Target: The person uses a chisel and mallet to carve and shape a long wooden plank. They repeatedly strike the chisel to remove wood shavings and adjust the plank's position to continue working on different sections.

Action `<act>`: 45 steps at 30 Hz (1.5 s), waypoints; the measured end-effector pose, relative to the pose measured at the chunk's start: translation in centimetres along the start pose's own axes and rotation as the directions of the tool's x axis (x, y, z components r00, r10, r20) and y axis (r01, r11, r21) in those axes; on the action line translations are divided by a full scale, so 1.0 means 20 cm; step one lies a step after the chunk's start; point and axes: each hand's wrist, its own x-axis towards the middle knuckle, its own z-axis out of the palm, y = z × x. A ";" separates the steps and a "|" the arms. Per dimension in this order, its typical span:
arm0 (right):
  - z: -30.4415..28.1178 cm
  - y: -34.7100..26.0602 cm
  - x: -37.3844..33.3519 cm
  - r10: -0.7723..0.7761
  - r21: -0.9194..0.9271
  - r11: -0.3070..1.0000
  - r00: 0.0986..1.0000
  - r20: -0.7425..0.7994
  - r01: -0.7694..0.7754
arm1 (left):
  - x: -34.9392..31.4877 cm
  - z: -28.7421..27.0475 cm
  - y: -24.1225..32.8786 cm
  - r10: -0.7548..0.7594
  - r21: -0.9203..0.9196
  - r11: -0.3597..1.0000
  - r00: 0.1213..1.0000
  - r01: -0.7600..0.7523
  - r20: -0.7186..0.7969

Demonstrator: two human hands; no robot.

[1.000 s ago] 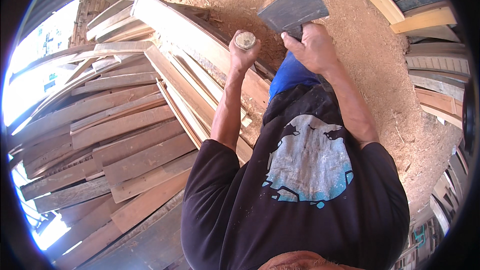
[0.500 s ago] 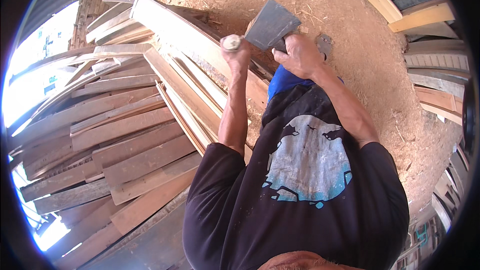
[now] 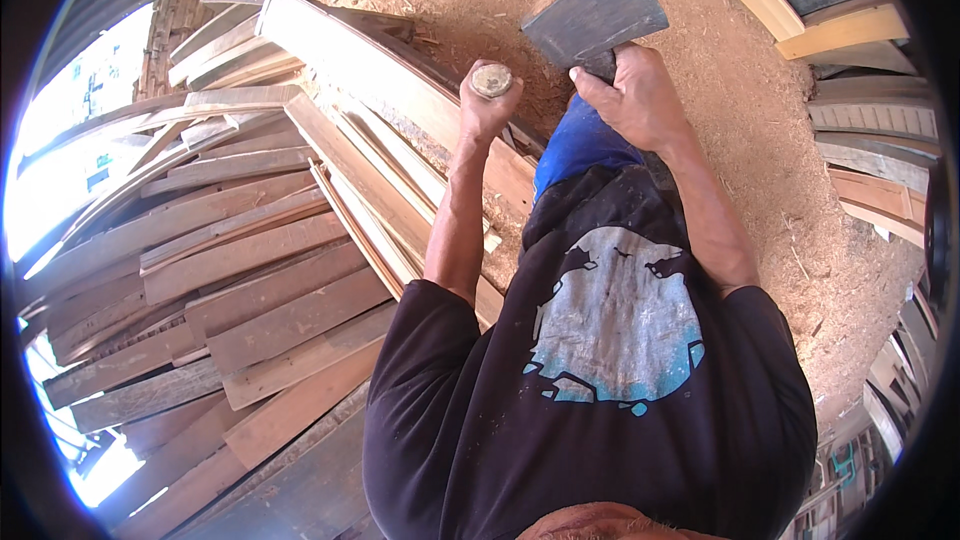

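I hold a hatchet with both hands above the sawdust. My right hand [image 3: 640,95] grips the handle just under the grey steel hatchet head [image 3: 595,10]. My left hand [image 3: 487,105] is closed around the handle's butt, whose round wooden end [image 3: 491,80] faces the camera. The rest of the handle is hidden by my hands. Under my arms I see my dark shirt with a pale blue print [image 3: 610,320] and blue trousers [image 3: 575,145].
A large pile of rough wooden planks [image 3: 240,250] fans out on the left, with long pale boards [image 3: 390,100] reaching under my left hand. Sawdust ground [image 3: 760,140] spreads to the right. More curved boards [image 3: 860,130] are stacked at the right edge.
The hatchet dipped down and to the left half a second ago, then came back up to the right. Both hands kept their grip.
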 end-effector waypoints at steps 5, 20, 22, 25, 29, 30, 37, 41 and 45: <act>-0.01 -0.01 0.01 -0.022 -0.033 0.999 1.000 0.001 0.022 | -0.02 0.04 0.04 0.104 0.062 0.992 0.994 -0.106 0.023; -0.03 -0.05 0.01 0.050 -0.030 0.998 0.998 0.036 -0.049 | -0.01 0.03 0.03 0.107 0.079 0.991 0.993 -0.110 0.043; -0.03 -0.05 0.01 0.049 -0.052 0.998 0.998 0.035 -0.047 | -0.01 0.04 0.04 0.107 0.063 0.992 0.993 -0.110 0.041; -0.03 -0.04 0.01 0.042 -0.063 0.997 0.998 0.039 -0.040 | -0.01 0.04 0.05 0.107 0.067 0.992 0.993 -0.110 0.054; 0.03 0.01 0.02 0.091 -0.165 0.983 0.994 0.059 -0.080 | -0.01 0.06 0.02 0.108 0.180 0.975 0.988 -0.127 0.111; 0.05 0.03 0.02 0.133 -0.219 0.969 0.988 0.077 -0.113 | -0.01 0.07 0.02 0.113 0.220 0.965 0.986 -0.139 0.126; 0.20 0.18 -0.03 0.242 -0.545 0.838 0.918 0.314 -0.035 | -0.12 0.11 -0.03 0.330 0.240 0.900 0.929 -0.363 0.166; 0.15 0.10 -0.04 0.146 -0.337 0.937 0.978 0.147 -0.090 | -0.09 0.08 -0.11 0.099 -0.020 0.995 0.995 -0.099 -0.001; 0.06 0.07 0.00 0.073 -0.240 0.969 0.996 0.051 -0.059 | -0.05 0.03 0.04 0.027 -0.012 1.000 0.998 -0.028 -0.065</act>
